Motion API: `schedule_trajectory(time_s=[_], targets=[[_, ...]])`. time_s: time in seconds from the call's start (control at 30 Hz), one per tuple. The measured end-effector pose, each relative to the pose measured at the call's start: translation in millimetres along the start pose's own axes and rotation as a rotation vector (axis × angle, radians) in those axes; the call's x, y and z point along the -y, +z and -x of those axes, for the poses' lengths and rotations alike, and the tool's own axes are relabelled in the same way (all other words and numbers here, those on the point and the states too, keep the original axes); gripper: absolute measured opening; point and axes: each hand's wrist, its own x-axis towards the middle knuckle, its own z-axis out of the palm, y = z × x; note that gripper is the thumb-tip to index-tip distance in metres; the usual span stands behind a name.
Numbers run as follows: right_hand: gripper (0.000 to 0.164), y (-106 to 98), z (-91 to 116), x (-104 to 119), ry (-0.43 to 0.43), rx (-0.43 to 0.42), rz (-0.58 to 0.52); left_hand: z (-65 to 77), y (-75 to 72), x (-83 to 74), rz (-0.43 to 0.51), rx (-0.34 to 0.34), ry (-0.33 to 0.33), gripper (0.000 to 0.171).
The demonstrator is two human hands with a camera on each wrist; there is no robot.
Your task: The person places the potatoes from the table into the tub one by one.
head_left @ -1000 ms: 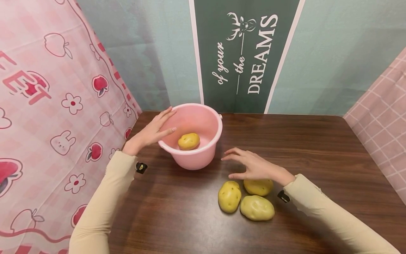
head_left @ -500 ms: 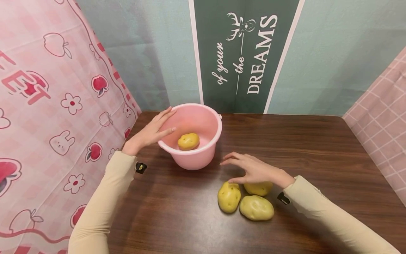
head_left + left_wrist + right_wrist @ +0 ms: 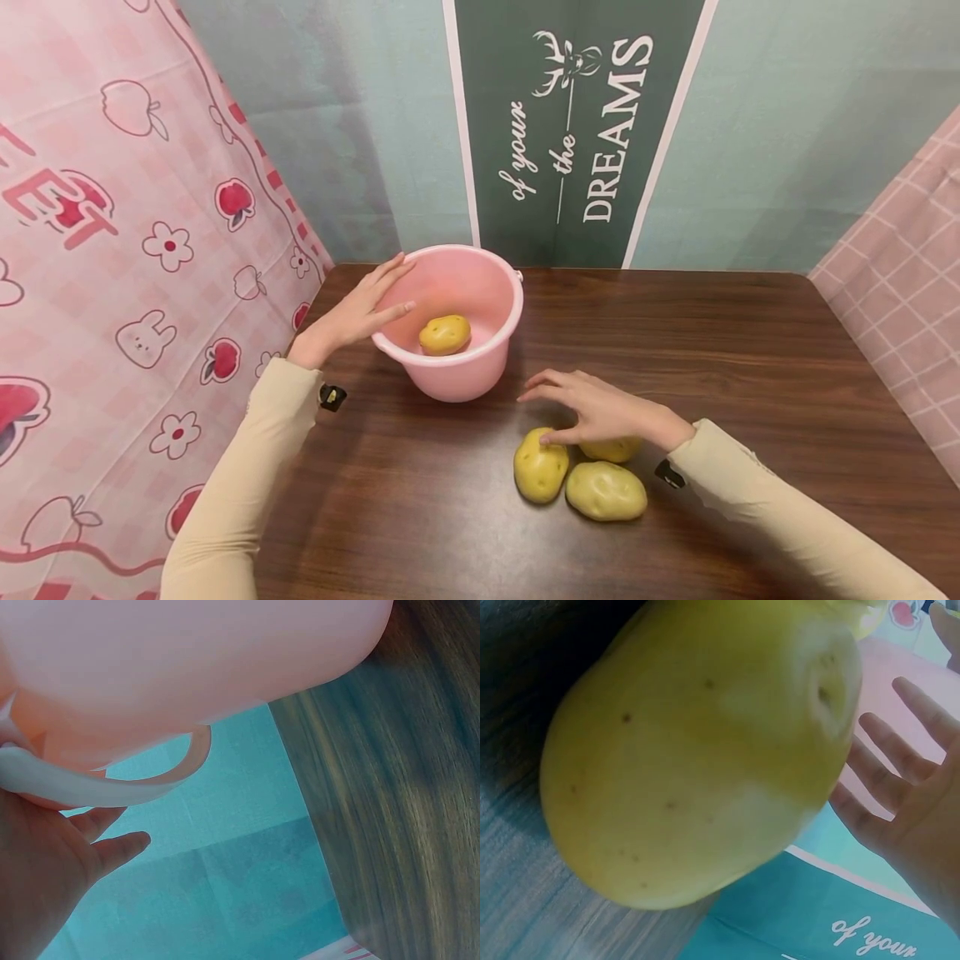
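A pink bucket [image 3: 457, 379] stands at the table's back left with one yellow potato [image 3: 446, 335] inside. My left hand [image 3: 352, 312] lies at its left rim, fingers extended and spread; the left wrist view shows the bucket's pale handle [image 3: 142, 787] across the hand. My right hand [image 3: 600, 408] hovers over a group of potatoes, fingers apart and gently bent, gripping nothing. Its thumb overlaps the left potato [image 3: 540, 475]; contact is unclear. Another potato [image 3: 611, 451] is partly hidden under the hand, and a paler potato [image 3: 606, 492] lies in front. A potato [image 3: 697, 757] fills the right wrist view.
The dark wooden table [image 3: 420, 517] reaches back to a green and teal printed cloth [image 3: 555, 133]. Pink patterned cloth [image 3: 172, 333] hangs along the left side, with pink checked cloth [image 3: 900, 275] at the right.
My right hand has sunk toward the potatoes and come slightly nearer, its thumb now over the left potato. The left hand, bucket and potatoes have stayed in place.
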Motion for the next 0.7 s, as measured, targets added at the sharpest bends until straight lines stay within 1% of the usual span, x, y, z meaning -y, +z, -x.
schedule_trajectory(time_s=[0.3,0.47,0.7], targets=[[0.055,2.4,1.5,4.7,-0.021,0.01,0.02,1.0,1.0,1.4,-0.008,-0.013,0.028,0.066],[0.055,4.9,1.9,5.1,-0.035,0.005,0.024,0.8,1.5,2.1,-0.011,-0.018,0.033,0.066],[0.058,9.1,4.0,5.9,-0.032,0.028,0.032,1.1,1.4,0.5,-0.015,-0.012,0.034,0.067]])
